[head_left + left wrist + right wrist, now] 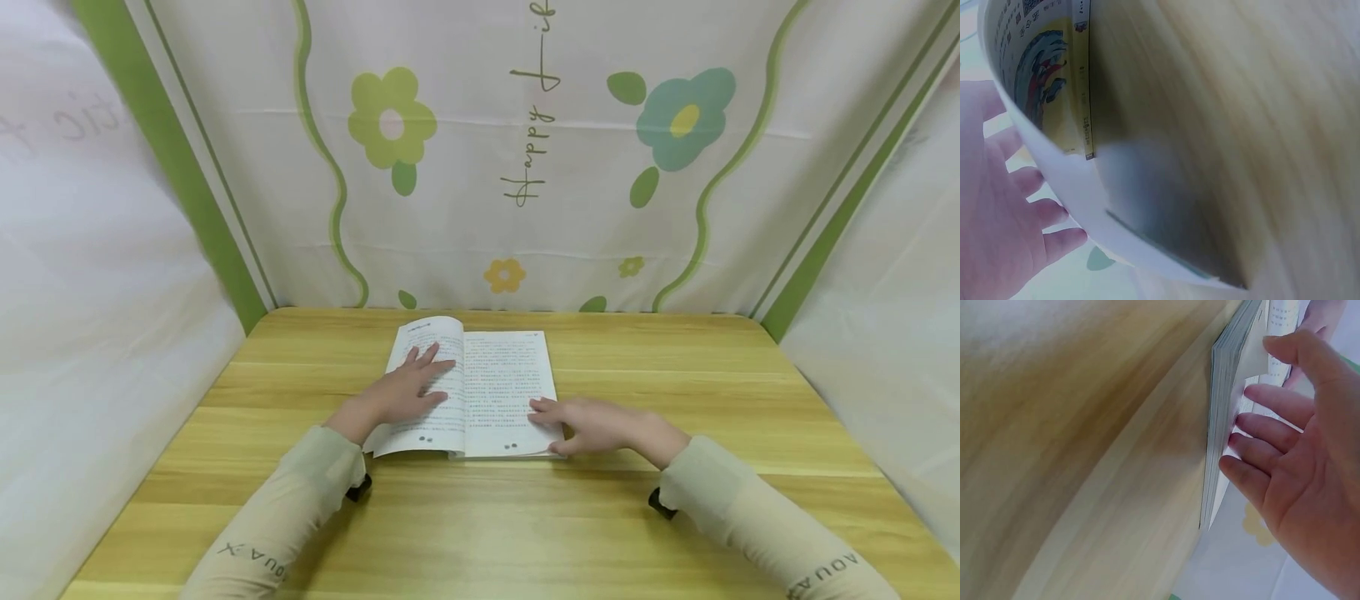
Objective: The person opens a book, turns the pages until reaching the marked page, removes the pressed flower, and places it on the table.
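A book lies open on the wooden table, its left page (420,429) curving up from the surface and its right page (506,383) lying flatter. My left hand (408,392) rests on the left page with its fingers spread. From below, the left wrist view shows the raised left part (1079,187) of the book and a coloured picture on its underside. Over the outer edge of the right page, my right hand (596,423) has its fingertips on the paper. Its thumb (1294,350) is at a lifted page corner (1254,362), apart from the fingers.
The wooden table (495,525) extends around the book on all sides. A white cloth (465,225) with printed flowers hangs behind the table's far edge, and white cloth sides (105,292) stand at left and right.
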Demonstrator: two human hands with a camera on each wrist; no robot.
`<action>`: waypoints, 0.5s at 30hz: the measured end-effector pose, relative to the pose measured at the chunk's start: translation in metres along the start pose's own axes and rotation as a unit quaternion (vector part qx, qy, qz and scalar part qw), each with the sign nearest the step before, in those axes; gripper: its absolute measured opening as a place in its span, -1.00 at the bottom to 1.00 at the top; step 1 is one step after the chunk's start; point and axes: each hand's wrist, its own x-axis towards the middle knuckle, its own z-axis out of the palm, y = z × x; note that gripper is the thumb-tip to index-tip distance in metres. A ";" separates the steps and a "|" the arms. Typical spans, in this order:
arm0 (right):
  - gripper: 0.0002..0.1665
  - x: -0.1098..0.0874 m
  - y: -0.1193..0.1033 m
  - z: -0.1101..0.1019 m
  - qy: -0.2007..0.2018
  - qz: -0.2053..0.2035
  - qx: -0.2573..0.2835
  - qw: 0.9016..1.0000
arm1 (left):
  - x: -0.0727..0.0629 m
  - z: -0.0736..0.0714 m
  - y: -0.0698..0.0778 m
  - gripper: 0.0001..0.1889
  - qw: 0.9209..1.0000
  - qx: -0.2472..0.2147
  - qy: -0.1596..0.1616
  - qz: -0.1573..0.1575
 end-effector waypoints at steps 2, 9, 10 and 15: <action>-0.32 -0.001 0.001 -0.001 -0.002 -0.003 -0.002 1.000 | -0.001 -0.001 0.000 -0.38 1.000 -0.004 -0.003 -0.004; -0.40 -0.001 0.003 -0.003 0.011 -0.025 -0.004 1.000 | -0.001 0.002 -0.002 -0.31 1.000 -0.001 -0.001 -0.015; -0.42 -0.001 0.004 -0.003 0.015 -0.031 -0.007 0.999 | -0.001 0.002 -0.001 -0.30 1.000 -0.001 -0.002 -0.017; -0.47 -0.001 0.008 -0.002 0.028 -0.049 -0.026 0.998 | -0.002 0.003 0.001 -0.28 1.000 -0.008 -0.002 -0.022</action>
